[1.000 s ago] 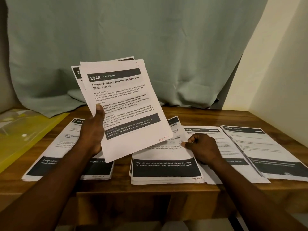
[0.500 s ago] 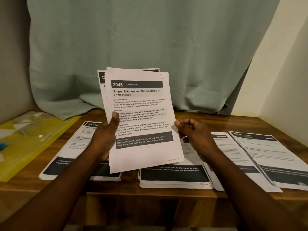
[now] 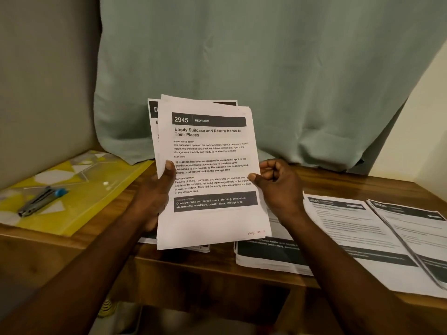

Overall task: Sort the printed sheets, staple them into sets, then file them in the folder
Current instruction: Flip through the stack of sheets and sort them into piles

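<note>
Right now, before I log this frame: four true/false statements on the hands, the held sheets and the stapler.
1. The left hand holds a sheaf of sheets up off the table. True.
2. The stapler lies on the paper piles at the right. False: it lies on the yellow folder, at the left.
3. The sheaf's top sheet is headed 2945 BEDROOM. True.
4. The right hand lies flat on a table pile. False: it is at the sheaf's right edge, fingers curled, thumb on the paper.

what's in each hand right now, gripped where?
Both hold the same stack of sheets: left hand grips its left edge, thumb on the front page; right hand pinches its right edge at about mid height.
</note>
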